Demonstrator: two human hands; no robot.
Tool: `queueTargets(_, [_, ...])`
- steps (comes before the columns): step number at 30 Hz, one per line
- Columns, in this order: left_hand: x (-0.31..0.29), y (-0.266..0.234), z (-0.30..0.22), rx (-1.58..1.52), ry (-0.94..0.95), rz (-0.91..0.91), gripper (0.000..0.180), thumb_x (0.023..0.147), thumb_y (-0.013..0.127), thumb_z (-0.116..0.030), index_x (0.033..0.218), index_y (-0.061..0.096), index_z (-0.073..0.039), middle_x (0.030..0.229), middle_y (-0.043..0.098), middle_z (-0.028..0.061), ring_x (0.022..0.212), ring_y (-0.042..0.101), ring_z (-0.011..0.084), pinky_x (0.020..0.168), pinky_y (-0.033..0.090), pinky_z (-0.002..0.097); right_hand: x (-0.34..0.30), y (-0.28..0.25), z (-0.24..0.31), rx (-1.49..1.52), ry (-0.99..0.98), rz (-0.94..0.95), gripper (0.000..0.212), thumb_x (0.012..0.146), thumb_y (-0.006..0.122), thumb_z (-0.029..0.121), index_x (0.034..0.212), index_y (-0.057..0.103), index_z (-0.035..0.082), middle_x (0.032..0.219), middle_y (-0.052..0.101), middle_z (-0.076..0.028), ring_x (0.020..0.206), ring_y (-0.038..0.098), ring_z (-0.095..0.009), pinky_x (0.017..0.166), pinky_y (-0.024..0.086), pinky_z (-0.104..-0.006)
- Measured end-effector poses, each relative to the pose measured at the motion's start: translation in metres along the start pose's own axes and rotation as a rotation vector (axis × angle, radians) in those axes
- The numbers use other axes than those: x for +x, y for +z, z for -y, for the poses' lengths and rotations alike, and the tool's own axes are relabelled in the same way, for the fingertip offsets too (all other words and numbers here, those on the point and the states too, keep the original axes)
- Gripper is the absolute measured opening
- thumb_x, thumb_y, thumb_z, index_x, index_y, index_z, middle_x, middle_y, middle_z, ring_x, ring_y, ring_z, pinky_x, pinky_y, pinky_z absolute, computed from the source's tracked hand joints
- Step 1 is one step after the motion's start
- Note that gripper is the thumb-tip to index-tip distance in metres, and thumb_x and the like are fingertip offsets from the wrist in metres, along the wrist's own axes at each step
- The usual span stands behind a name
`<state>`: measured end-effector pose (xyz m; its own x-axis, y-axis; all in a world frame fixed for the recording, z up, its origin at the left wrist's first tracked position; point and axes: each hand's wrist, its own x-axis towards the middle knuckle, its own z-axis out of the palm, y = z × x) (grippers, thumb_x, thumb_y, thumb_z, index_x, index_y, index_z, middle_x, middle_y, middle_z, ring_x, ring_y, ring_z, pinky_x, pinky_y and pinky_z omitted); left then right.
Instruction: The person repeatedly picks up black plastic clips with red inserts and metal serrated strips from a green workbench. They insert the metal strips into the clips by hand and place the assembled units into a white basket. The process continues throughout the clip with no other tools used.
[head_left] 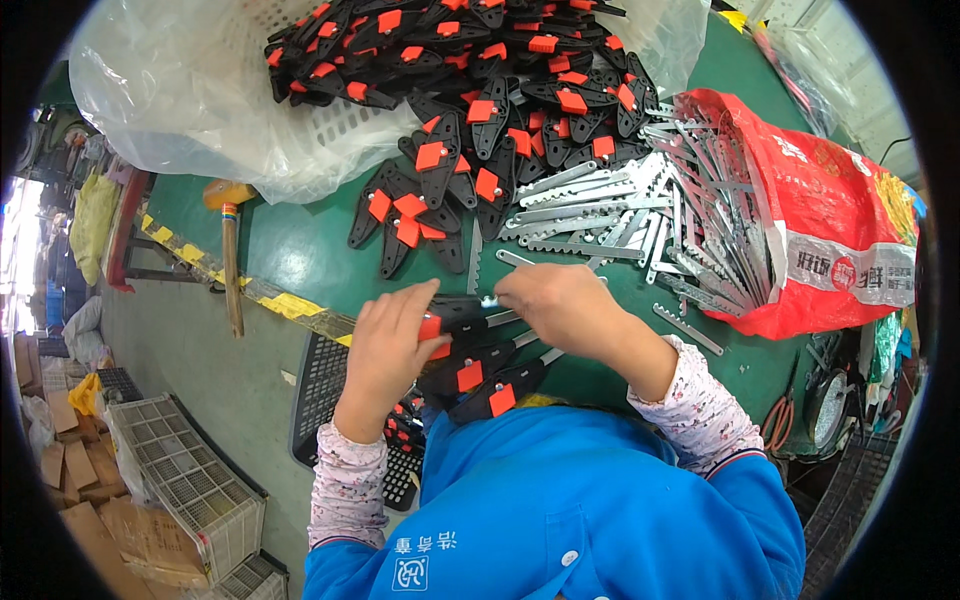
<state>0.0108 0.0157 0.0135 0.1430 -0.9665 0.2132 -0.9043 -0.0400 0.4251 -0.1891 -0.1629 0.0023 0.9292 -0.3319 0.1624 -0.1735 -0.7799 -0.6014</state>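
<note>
The scene is viewed from the person's head, through the left one of two wide fisheye cameras worn side by side. The lens is pointed steeply down: the blue shirt is caught at the lower edge, the green table is seen from above, and the floor is taken in at left. Near the middle, the left hand and the right hand are viewed from close above.

Workshop, green workbench, heaped metal strips, hammer, plastic crates, cardboard
</note>
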Motion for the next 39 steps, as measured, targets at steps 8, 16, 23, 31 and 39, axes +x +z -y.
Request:
queueTargets(8, [0.008, -0.007, -0.018, -0.051, 0.041, 0.029, 0.064, 0.078, 0.089, -0.022, 0.132, 0.064, 0.000, 0.119, 0.072, 0.0200, 0.104, 0.069, 0.0400, 0.090, 0.056, 0.0464, -0.011, -0.019, -0.008, -0.188, -0.056, -0.056, 0.033, 0.082, 0.084, 0.028, 0.104, 0.067, 0.009, 0.083, 0.067, -0.009, 0.087, 0.071, -0.033, 0.069, 0.056, -0.0455])
queueTargets(16, [0.009, -0.009, -0.041, -0.160, 0.024, 0.124, 0.060, 0.081, 0.088, -0.026, 0.130, 0.065, 0.001, 0.114, 0.073, 0.0209, 0.103, 0.071, 0.0405, 0.088, 0.057, 0.0462, -0.025, -0.036, -0.007, -0.150, -0.205, -0.042, 0.030, 0.080, 0.084, 0.027, 0.088, 0.060, 0.009, 0.089, 0.057, -0.006, 0.075, 0.068, -0.027, 0.059, 0.055, -0.0416])
queueTargets(23, [0.004, -0.014, -0.043, -0.164, 0.052, 0.127, 0.062, 0.081, 0.088, -0.027, 0.130, 0.065, 0.002, 0.114, 0.072, 0.0205, 0.101, 0.071, 0.0387, 0.087, 0.058, 0.0449, -0.027, -0.037, 0.000, -0.217, -0.330, -0.103, 0.025, 0.080, 0.078, 0.023, 0.088, 0.061, 0.007, 0.084, 0.051, -0.007, 0.071, 0.066, -0.023, 0.057, 0.054, -0.0399])
queueTargets(31, [0.009, 0.000, -0.062, -0.182, 0.052, 0.220, 0.065, 0.079, 0.090, -0.027, 0.131, 0.062, 0.001, 0.109, 0.069, 0.0179, 0.100, 0.069, 0.0380, 0.086, 0.058, 0.0440, -0.044, -0.028, 0.018, -0.127, -0.173, -0.146, 0.053, 0.072, 0.088, 0.026, 0.116, 0.065, 0.007, 0.094, 0.059, -0.006, 0.074, 0.068, -0.024, 0.059, 0.055, -0.0373])
queueTargets(39, [0.018, 0.012, -0.075, -0.014, 0.081, 0.195, 0.096, 0.064, 0.095, -0.046, 0.139, 0.058, 0.002, 0.133, 0.060, 0.0182, 0.121, 0.060, 0.0389, 0.102, 0.049, 0.0505, -0.054, -0.022, 0.012, 0.222, -0.222, 0.048, 0.055, 0.075, 0.090, 0.025, 0.120, 0.063, 0.007, 0.109, 0.061, -0.011, 0.101, 0.068, -0.034, 0.082, 0.058, -0.0431])
